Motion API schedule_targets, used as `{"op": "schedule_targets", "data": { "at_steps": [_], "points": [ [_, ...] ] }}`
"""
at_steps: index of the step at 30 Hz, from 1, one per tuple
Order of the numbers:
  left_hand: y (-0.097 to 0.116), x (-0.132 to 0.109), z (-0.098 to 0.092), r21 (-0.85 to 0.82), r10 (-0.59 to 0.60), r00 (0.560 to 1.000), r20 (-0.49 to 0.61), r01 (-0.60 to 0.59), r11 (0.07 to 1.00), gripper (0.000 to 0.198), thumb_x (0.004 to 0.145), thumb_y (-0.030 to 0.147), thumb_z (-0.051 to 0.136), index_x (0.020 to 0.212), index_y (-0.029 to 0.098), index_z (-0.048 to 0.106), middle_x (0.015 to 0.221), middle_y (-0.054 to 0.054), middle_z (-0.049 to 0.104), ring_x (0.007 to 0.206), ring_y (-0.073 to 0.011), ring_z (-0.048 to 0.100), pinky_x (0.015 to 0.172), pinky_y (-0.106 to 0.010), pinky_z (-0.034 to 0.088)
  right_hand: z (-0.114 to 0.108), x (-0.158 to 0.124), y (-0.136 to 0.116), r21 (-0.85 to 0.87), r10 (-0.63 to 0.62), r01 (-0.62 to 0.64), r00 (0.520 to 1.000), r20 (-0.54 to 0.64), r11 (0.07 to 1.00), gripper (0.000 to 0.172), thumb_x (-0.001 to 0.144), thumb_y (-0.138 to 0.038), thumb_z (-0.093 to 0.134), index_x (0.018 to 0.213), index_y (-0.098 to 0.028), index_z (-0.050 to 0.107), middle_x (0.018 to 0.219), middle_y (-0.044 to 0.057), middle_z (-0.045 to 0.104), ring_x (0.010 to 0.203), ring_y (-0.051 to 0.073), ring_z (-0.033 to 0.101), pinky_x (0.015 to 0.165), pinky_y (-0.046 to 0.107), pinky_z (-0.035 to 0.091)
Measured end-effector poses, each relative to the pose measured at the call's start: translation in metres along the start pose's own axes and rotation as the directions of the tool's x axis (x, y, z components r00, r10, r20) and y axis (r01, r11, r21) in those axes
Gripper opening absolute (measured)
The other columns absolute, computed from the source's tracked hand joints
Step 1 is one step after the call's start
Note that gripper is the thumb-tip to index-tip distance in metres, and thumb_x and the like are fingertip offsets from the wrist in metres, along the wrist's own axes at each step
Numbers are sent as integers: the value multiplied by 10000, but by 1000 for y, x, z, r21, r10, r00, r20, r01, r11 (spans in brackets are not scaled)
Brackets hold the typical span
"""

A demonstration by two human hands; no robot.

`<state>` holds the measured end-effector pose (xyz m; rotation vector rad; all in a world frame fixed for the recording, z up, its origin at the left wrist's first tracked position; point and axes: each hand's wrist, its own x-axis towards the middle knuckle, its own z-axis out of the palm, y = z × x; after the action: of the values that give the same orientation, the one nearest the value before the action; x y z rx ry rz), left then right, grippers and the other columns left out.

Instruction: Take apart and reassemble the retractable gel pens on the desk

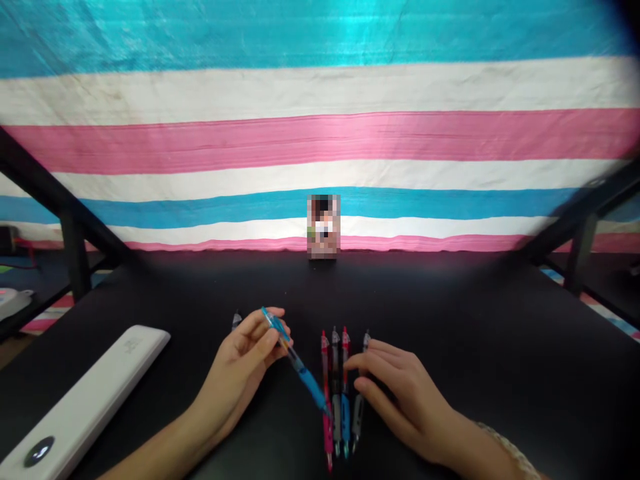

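Observation:
My left hand [250, 353] is closed around the upper part of a blue pen [307, 383], held at a slant. The pen's lower tip overlaps the row of pens in view. That row has a pink pen [327, 433], a grey pen [337, 417], a pen with a red top and blue grip [345, 423] and, slightly apart, a dark grey pen [358, 417]. Over the dark grey pen lies my right hand [400, 390], thumb and index finger apart, hiding its middle. Another clear-topped pen [237, 320] is mostly hidden behind my left hand.
A white power bank [95, 400] lies on the black table [450, 313] at the left. Against the striped sheet [200, 147], a small blurred picture card [324, 227] stands at the back edge. Black frame bars [75, 247] slope along both sides.

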<state>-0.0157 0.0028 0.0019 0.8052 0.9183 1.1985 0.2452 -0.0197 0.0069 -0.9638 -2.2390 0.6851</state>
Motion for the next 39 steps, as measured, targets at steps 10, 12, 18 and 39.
{"op": "schedule_targets", "data": {
  "at_steps": [10,12,18,39],
  "points": [
    [0,-3,1,71,8,999,38,-11,997,314,873,285,767,1160,284,639,853,4,668,729,-125,618,657,-228,515,3,2,-1,-32,-51,50,998,-24,998,171,1015,-151,451,1075,-178,608,835,53,652,757,198,569,669,305,437],
    [-2,-2,-1,74,30,998,59,-34,997,267,871,271,768,1115,267,659,849,4,663,740,-129,617,670,-235,518,3,1,1,-38,-53,52,998,-21,998,172,1014,-150,452,1085,-181,605,840,52,651,754,198,567,665,306,435],
    [-1,-3,0,77,45,997,66,-50,996,222,890,269,749,1095,272,664,826,23,637,721,-113,599,647,-217,507,5,1,2,-67,-60,58,998,-32,996,163,1012,-146,454,1071,-185,601,820,47,647,738,198,570,653,309,435],
    [25,9,-9,150,208,977,46,-212,966,240,863,223,770,1065,231,641,813,19,644,715,-131,643,647,-243,546,7,1,6,-100,-71,68,997,-22,993,151,994,-115,455,1015,-203,575,832,48,647,735,192,624,644,302,493]
  ]
}}
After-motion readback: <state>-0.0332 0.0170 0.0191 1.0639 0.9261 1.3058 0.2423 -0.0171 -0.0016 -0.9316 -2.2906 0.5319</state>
